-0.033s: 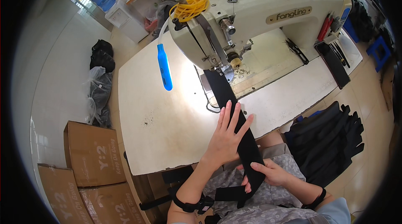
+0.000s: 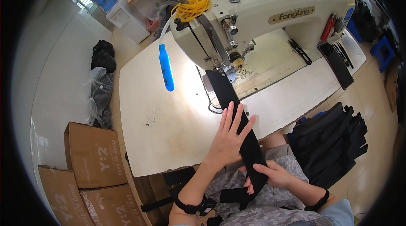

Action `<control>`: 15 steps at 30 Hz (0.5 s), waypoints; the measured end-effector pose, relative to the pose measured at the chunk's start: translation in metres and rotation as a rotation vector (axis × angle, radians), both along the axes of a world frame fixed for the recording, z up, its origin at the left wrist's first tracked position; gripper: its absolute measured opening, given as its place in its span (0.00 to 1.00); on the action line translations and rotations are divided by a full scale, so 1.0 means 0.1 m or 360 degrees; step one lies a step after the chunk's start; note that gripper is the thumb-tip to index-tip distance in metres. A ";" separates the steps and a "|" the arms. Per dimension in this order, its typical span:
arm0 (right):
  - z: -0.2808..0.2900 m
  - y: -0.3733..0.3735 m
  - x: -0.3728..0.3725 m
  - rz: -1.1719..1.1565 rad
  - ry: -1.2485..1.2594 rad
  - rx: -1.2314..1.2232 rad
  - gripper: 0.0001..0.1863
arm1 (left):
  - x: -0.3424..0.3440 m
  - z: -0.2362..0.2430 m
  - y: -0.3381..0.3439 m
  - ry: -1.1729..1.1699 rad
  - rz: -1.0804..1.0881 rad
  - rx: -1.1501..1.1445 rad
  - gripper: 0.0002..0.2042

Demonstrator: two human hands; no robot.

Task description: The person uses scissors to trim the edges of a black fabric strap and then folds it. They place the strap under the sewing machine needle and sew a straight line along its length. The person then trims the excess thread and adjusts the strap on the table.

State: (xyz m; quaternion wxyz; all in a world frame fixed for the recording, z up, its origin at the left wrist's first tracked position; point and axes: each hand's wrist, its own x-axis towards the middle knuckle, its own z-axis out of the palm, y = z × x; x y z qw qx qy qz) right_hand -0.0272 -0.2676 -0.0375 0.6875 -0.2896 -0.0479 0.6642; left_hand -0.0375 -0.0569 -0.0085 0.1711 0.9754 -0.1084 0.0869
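Observation:
A long black fabric band point(image 2: 253, 152) runs from under the presser foot point(image 2: 223, 70) of a white sewing machine point(image 2: 249, 12), over the table's front edge and down toward my lap. My left hand point(image 2: 231, 138) lies flat on the band with its fingers stretched out, in front of the needle area. Lower down, my right hand point(image 2: 274, 174) grips the band, thumb on top and fingertips showing at the far side. Beyond that grip the band folds, and a loose end points left over my lap.
A blue lamp point(image 2: 166, 68) hangs left of the machine head. On the white table point(image 2: 160, 141) are black thread snips point(image 2: 299, 52) and a dark phone-like slab point(image 2: 335, 65). Many black fabric pieces point(image 2: 327, 145) hang at the right. Cardboard boxes point(image 2: 95, 154) stand at lower left.
The band's loose end over my lap has shifted very slightly to the right. Both hands stay where they were.

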 end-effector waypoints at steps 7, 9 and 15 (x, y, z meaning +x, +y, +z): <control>0.04 -0.01 0.03 -0.0002 -0.0017 -0.0042 0.26 | -0.02 -0.01 -0.02 0.0014 0.0011 0.0082 0.37; 0.02 -0.01 0.03 0.0002 -0.0052 -0.0037 0.25 | -0.02 -0.01 -0.02 0.0011 0.0010 0.0056 0.37; 0.04 0.02 0.04 -0.0010 -0.0186 -0.0065 0.25 | -0.03 0.01 -0.03 0.0027 0.0013 0.0027 0.37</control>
